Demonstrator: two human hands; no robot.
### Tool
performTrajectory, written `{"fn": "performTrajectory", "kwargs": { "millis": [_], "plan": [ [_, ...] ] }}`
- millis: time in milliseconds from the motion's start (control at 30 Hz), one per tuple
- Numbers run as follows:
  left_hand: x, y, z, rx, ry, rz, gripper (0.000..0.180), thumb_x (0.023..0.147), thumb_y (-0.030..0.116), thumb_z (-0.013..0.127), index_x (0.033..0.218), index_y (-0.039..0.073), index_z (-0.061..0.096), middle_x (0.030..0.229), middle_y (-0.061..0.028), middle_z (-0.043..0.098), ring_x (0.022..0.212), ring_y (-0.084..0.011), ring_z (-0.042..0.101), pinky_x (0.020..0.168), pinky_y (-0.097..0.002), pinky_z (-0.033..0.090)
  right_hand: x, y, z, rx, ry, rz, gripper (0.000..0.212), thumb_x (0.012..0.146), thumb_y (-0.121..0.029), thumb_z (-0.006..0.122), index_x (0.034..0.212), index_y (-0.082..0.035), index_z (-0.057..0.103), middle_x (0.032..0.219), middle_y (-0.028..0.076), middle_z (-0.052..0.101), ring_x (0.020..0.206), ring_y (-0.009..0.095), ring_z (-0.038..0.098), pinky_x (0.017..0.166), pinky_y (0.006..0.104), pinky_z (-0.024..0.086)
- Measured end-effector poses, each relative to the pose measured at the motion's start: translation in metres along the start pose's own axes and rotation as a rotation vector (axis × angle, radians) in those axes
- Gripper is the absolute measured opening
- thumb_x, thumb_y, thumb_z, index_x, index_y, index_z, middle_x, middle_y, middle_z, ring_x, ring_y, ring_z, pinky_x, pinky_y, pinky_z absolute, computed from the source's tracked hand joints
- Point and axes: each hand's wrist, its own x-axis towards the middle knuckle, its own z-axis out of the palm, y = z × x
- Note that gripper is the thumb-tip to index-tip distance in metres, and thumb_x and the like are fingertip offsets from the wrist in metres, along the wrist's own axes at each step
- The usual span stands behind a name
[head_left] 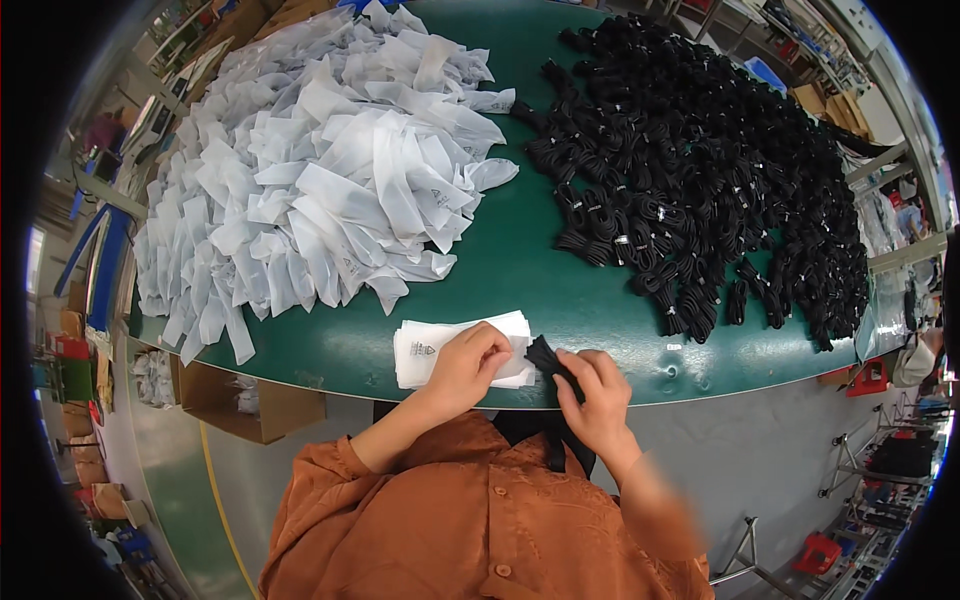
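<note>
At the table's near edge lies a stack of flat white plastic bags [416, 362] with small dark print. My left hand [466, 366] rests over this stack, fingers pinched on the top bag near its right end. Just to the right, my right hand [596, 395] grips a bundled black cable [545, 358], whose left end points at the bag's end. Whether the cable tip is inside the bag I cannot tell. Far left rises a big heap of filled whitish bags [330, 180]. A wide pile of bundled black cables [690, 170] covers the right side.
The green table [500, 290] has a curved-looking front edge close to my body. Under its left side stands an open cardboard box [250, 405] with whitish bags inside. Metal racks and red bins [818, 552] stand on the floor at right.
</note>
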Motion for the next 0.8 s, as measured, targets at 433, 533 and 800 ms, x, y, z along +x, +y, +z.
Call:
{"fn": "performTrajectory", "kwargs": {
  "millis": [433, 533, 800],
  "plan": [
    [0.001, 0.017, -0.008, 0.152, -0.102, 0.422, 0.018, 0.077, 0.000, 0.072, 0.091, 0.007, 0.062, 0.101, -0.0065, 0.062, 0.094, -0.0302, 0.055, 0.082, -0.0373, 0.047, -0.007, 0.012, 0.009, 0.909, -0.376, 0.923, 0.027, 0.085, -0.002, 0.075, 0.108, -0.002, 0.062, 0.096, 0.005, 0.060, 0.070, 0.012, 0.059, 0.059, 0.0262, 0.048],
    [0.003, 0.019, -0.009, 0.221, -0.061, 0.445, 0.018, 0.078, 0.000, 0.073, 0.089, 0.007, 0.061, 0.104, -0.0067, 0.062, 0.095, -0.0298, 0.055, 0.083, -0.0380, 0.046, -0.009, 0.002, 0.018, 0.777, -0.263, 0.716, 0.027, 0.083, 0.000, 0.075, 0.107, -0.003, 0.063, 0.099, 0.010, 0.060, 0.067, 0.015, 0.060, 0.060, 0.0278, 0.048],
    [0.017, 0.034, -0.027, 0.046, 0.015, 0.256, 0.014, 0.082, 0.004, 0.072, 0.087, 0.007, 0.060, 0.109, -0.0086, 0.061, 0.100, -0.0292, 0.053, 0.089, -0.0370, 0.043, 0.018, -0.011, 0.018, 0.312, 0.046, -0.168, 0.041, 0.074, 0.009, 0.078, 0.110, -0.004, 0.065, 0.116, 0.018, 0.062, 0.095, 0.029, 0.062, 0.072, 0.0344, 0.054]
  ]
}}
